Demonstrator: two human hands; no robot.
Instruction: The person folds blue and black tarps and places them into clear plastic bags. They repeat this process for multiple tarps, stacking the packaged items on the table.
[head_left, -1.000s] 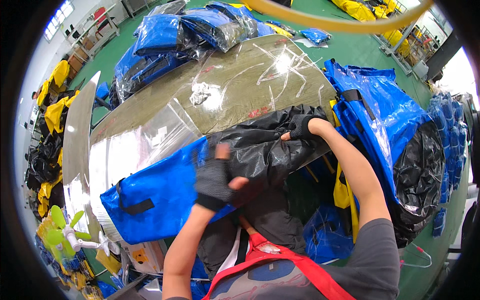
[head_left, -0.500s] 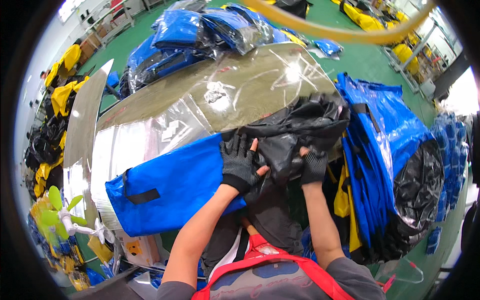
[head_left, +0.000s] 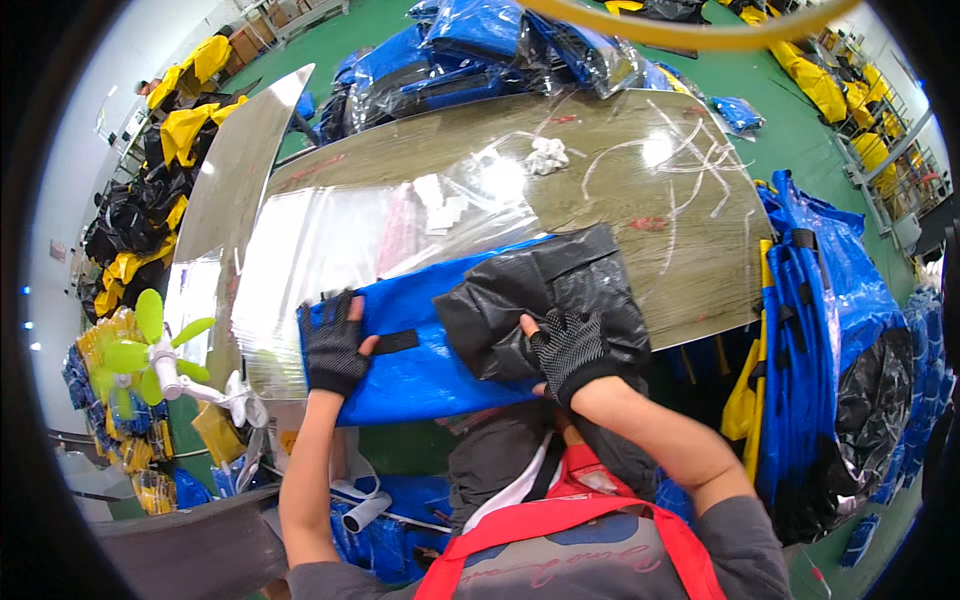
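A folded bag-like piece of coated fabric lies along the table's near edge, with a blue part [head_left: 405, 290] and a black part [head_left: 570, 272] folded over its right half. On the blue part sits a short black strap [head_left: 395, 342]. My left hand [head_left: 337, 345], in a fingerless dark grip glove, rests on the left end with its thumb apart from the fingers. Gloved the same way, my right hand [head_left: 572, 350] presses on the black part with its fingers spread. The underside of the fold is hidden.
Clear plastic bags [head_left: 320, 235] and white scraps lie on the brown tabletop [head_left: 690, 270]. Wrapped blue bundles [head_left: 440, 60] are heaped behind it. More blue folded pieces [head_left: 800, 310] stand at right. A green-bladed fan [head_left: 165, 355] is at left; a yellow hose [head_left: 690, 38] arches overhead.
The black part, earlier bunched at the right, now lies folded over the blue one. My left hand has shifted to the left end, and my right hand has come inward.
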